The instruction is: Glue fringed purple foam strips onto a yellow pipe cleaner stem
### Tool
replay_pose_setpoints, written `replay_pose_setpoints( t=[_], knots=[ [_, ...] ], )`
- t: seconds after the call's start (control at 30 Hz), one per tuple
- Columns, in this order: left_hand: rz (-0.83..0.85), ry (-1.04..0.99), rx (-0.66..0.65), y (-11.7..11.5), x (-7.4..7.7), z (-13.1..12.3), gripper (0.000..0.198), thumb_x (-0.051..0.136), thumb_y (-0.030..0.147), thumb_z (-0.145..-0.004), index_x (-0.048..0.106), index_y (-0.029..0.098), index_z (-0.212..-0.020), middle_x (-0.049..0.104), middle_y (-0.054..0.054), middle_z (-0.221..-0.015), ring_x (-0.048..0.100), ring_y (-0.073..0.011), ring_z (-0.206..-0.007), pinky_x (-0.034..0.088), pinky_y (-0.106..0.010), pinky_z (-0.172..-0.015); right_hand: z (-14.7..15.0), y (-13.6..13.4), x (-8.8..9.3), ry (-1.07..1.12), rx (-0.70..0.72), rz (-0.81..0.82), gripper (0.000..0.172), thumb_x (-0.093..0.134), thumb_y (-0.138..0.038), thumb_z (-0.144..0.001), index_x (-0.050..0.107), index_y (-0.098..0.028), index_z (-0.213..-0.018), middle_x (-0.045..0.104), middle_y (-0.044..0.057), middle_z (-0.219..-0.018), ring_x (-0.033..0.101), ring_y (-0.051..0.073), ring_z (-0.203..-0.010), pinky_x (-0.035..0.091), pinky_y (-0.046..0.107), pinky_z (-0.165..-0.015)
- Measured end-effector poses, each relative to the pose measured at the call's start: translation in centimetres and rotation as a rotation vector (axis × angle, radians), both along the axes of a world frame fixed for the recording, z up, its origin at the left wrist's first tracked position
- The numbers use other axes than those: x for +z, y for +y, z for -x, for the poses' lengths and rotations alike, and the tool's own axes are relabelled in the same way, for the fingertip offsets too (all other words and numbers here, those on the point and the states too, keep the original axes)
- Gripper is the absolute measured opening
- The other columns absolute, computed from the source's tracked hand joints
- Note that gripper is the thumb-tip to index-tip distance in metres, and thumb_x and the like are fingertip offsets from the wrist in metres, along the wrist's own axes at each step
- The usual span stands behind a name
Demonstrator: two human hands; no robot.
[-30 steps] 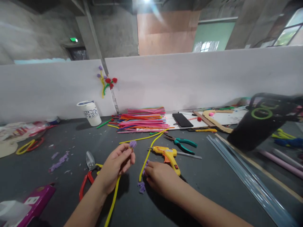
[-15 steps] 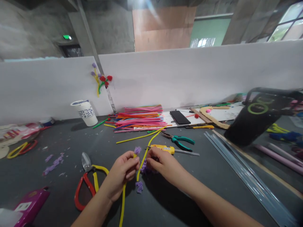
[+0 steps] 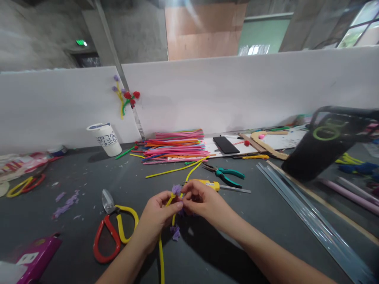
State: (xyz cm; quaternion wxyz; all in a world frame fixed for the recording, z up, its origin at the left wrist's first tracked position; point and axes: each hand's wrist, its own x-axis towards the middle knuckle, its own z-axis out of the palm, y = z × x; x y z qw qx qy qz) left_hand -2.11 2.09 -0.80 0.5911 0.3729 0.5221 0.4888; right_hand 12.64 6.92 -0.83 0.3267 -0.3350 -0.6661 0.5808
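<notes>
My left hand is closed around a yellow pipe cleaner, whose lower end hangs toward the front edge of the view. At its top, a fuzzy purple tuft sticks up above my thumb and fingers. My right hand is beside the tuft with its fingers curled together; whatever lies between the fingertips is hidden. Behind the hands, a second yellow pipe cleaner lies on the table, a purple piece by its near end. More purple fuzz is partly covered by my right hand.
Red-and-yellow-handled scissors lie left of my hands. Teal pliers and a yellow-handled screwdriver lie beyond my right hand. Colourful pipe cleaners, a phone, a white cup and a black bottle stand farther back.
My left hand has moved right with the purple-topped pipe cleaner, more of which shows. My right hand has come close, so both hands now meet at the tuft.
</notes>
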Motion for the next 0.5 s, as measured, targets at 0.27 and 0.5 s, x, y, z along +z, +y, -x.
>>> replay_pose_setpoints(
  t=[0.27, 0.5],
  knots=[
    [-0.029, 0.044, 0.044, -0.24, 0.54, -0.23, 0.019, 0.072, 0.030, -0.065, 0.062, 0.014, -0.068, 0.036, 0.011, -0.043, 0.020, -0.0024, -0.037, 0.011, -0.018, -0.038, 0.00, -0.67, 0.66, 0.019, -0.041, -0.056, 0.024, 0.050, -0.007, -0.065, 0.044, -0.021, -0.083, 0.049, -0.007, -0.065, 0.047, 0.010, -0.058, 0.036, 0.022, -0.056],
    [-0.043, 0.077, 0.112, -0.48, 0.82, -0.57, 0.017, 0.076, 0.024, -0.059, 0.063, 0.014, -0.063, 0.043, 0.008, -0.046, 0.024, -0.0027, -0.038, 0.010, -0.019, -0.038, 0.19, -0.85, 0.24, 0.037, -0.038, -0.077, 0.027, 0.052, -0.010, -0.069, 0.040, -0.021, -0.089, 0.052, -0.007, -0.067, 0.049, 0.010, -0.058, 0.038, 0.022, -0.057]
  ],
)
